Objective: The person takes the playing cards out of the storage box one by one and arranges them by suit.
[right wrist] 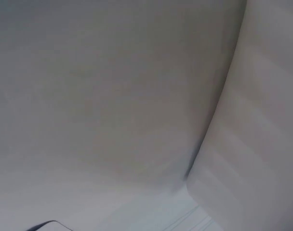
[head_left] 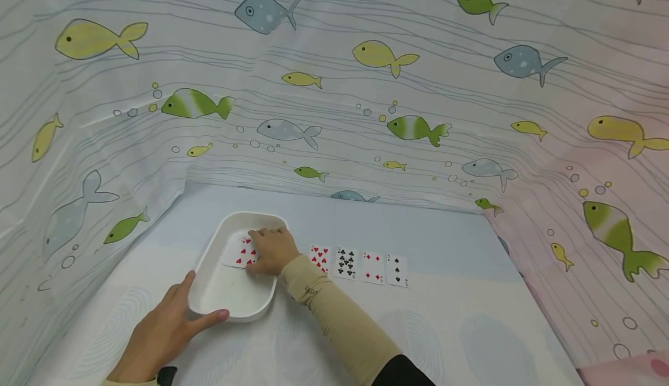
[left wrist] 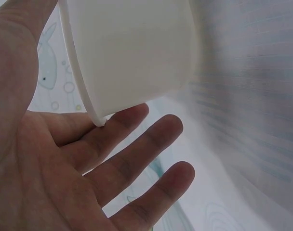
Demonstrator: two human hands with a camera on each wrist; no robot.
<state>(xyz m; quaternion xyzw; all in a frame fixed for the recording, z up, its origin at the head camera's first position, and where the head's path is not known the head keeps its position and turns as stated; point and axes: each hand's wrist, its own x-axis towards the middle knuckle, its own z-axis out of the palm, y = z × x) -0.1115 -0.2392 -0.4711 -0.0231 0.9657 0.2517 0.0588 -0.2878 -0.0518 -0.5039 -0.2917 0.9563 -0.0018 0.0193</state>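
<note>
In the head view a white plastic tub with rounded corners stands on the table. My left hand braces its near-left corner, thumb along the near side and fingers spread at the left side. The left wrist view shows the tub's wall between thumb and fingers, the fingers nearly straight. My right hand reaches inside the tub and holds a playing card with red hearts by its edges, thumb at the near end. The hand hides the card's right part. The right wrist view shows only blurred pale surfaces.
Right of the tub lies a face-up row: a hearts card partly behind the right sleeve, a clubs card, a four of diamonds and a three of spades. A fish-printed curtain encloses the table.
</note>
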